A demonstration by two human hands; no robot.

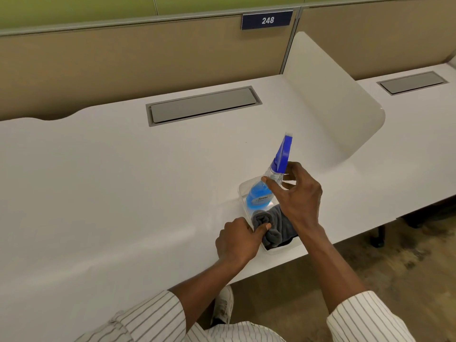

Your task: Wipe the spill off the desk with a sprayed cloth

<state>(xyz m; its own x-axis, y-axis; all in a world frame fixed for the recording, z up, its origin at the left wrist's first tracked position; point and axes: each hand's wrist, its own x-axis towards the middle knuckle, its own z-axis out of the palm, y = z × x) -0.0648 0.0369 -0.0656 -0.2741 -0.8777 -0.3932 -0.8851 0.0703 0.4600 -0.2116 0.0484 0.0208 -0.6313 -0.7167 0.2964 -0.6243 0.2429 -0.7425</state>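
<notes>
Cloth (274, 228): dark grey, rolled and bunched, lying in the near end of a clear tray (243, 191), lower centre-right of frame. Spray bottle (261, 193): clear, blue liquid, blue trigger head, tilted, base in the tray's far end. Left hand (237, 239): curled beside the tray, thumb touching the cloth's roll, not closed around it. Right hand (296, 196): above the cloth, fingers loosely spread around the bottle neck, thumb tip against it; firm grasp cannot be told. Desk (123, 181): white, with grey recessed hatch (202, 106). Divider panel (330, 99) right; sign "248" (267, 20) on tan partition.
</notes>
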